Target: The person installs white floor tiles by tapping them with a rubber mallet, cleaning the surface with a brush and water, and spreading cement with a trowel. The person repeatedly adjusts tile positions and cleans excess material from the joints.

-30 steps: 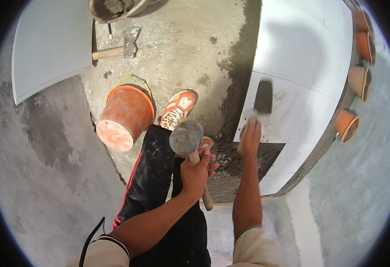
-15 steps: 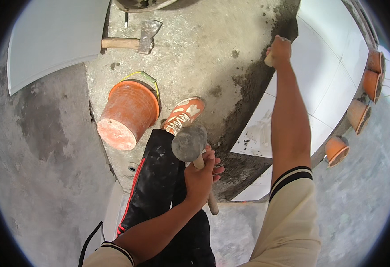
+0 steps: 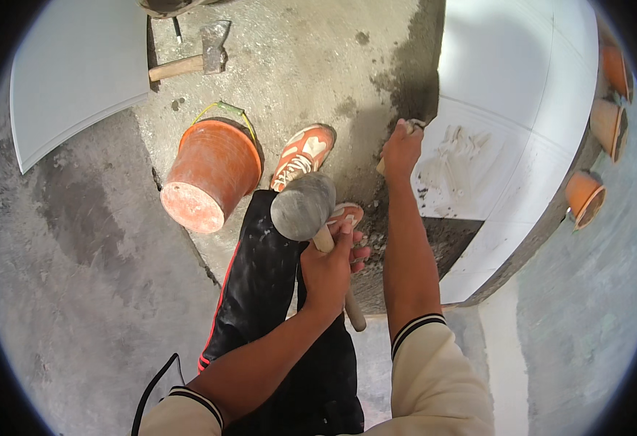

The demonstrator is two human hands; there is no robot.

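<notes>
Left forearm slanting in from the lower left, the left hand [image 3: 328, 270] is loosely clasping the handle of a grey-headed mallet [image 3: 303, 207], its head tipping up before the dark trousers [image 3: 249, 291]. Right arm stretched forward, the right hand [image 3: 401, 154] is gripping a trowel [image 3: 381, 166] beside the white tiles' [image 3: 493, 80] left edge, near a smear [image 3: 455, 163].

Left grip [image 3: 327, 272] holds grey-headed, wooden-handled mallet [image 3: 303, 206] | right grip [image 3: 402, 152] holds wooden-handled trowel [image 3: 430, 107] beside flat white tiles [image 3: 504, 83] | tapered orange bucket [image 3: 215, 173] leftward
</notes>
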